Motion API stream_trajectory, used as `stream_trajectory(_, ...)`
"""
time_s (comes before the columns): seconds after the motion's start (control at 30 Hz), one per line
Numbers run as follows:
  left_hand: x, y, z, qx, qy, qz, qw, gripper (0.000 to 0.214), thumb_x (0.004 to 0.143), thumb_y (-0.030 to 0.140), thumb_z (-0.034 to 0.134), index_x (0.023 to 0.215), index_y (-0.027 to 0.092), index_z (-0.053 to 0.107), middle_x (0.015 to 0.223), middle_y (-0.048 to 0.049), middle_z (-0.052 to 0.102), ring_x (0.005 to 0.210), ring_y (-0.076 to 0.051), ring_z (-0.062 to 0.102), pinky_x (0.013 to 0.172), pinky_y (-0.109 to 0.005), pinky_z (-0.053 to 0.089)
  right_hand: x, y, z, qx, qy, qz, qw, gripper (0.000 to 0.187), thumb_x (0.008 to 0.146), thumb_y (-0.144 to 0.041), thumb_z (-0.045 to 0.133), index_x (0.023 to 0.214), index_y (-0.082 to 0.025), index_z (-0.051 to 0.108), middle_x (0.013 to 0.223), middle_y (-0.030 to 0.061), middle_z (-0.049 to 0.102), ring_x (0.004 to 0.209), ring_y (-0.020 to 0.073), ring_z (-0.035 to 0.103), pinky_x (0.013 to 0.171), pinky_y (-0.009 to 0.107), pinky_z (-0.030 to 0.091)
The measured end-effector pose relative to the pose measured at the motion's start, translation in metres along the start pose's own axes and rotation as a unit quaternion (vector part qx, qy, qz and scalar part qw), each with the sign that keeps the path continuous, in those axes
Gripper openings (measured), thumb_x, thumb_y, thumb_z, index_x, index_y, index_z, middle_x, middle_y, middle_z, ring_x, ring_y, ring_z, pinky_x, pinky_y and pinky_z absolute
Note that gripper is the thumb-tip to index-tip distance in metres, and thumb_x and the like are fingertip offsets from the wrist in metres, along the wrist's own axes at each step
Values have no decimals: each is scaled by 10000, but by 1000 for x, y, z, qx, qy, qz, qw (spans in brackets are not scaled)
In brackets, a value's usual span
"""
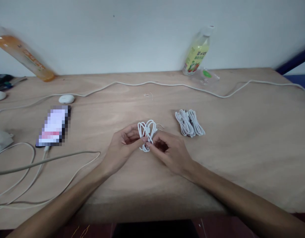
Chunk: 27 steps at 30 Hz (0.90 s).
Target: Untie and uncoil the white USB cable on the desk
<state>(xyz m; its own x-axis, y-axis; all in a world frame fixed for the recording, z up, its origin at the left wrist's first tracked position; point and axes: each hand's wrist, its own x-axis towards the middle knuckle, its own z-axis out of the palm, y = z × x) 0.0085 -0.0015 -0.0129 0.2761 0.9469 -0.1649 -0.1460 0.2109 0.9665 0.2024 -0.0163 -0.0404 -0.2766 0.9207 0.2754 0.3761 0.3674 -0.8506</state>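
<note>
A white cable [143,127], coiled into a small looped bundle, is held between both hands just above the wooden table. My left hand [125,143] grips its left side, thumb across the front and fingers behind. From the right, my right hand [171,150] pinches the middle of the bundle, thumb tip close to the other thumb. A thin white tie [160,126] sticks out behind the right fingers; its far end is hidden. To the right lie coiled white cables [189,123], bundled side by side. Behind the hands are small loose tie pieces [149,96].
A long white cord [147,83] crosses the back of the table [241,148]. At left are a phone [53,126] on a charging cable, a white case [66,99], a charger [2,140] and an orange drink bottle [25,58]. A yellow-green bottle [197,54] and clear plastic packaging [206,76] stand near the wall.
</note>
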Motion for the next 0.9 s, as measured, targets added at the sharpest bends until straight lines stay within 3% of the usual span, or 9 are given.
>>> stream_trajectory(0.3,-5,-7,0,72,37,46,996,528,876,240,855,1383,172,725,1259,-113,843,1148,-271,808,1073,-441,626,2,-8,-5,64,-15,54,996,313,1055,-324,607,760,-228,567,661,-38,564,598,128,474,608,296,384)
stream_trajectory(0.47,-5,-8,0,109,55,75,990,374,937,297,813,1286,177,750,1257,-105,847,1121,-263,811,1039,-428,641,5,-9,-6,178,-56,116,976,358,1096,-456,594,829,-224,646,648,-47,572,533,112,469,535,270,378)
stream_trajectory(0.6,-5,-8,-1,128,74,89,985,323,965,317,800,1259,188,767,1190,-91,860,1046,-250,816,996,-408,645,10,-7,-11,237,-94,137,957,452,1071,-573,623,777,-232,582,631,-53,532,532,106,439,490,248,340)
stream_trajectory(0.7,-5,-10,-1,129,78,98,984,315,974,304,795,1266,188,780,1196,-93,858,1070,-246,811,1020,-398,627,14,-3,-17,295,-151,170,928,499,1049,-634,627,762,-234,545,619,-66,491,514,94,405,458,232,317)
stream_trajectory(0.83,-3,-10,-2,114,88,107,984,294,953,276,813,1236,197,813,1209,-98,856,1120,-259,797,1076,-409,592,17,4,-23,396,-225,242,857,499,983,-666,701,786,-244,520,615,-96,425,462,82,401,397,219,305)
stream_trajectory(0.9,-2,-9,-3,101,86,103,986,285,934,274,834,1208,197,823,1181,-101,860,1100,-263,800,1056,-407,594,18,5,-23,426,-243,248,836,497,962,-648,745,780,-241,524,618,-98,424,460,80,422,384,212,306)
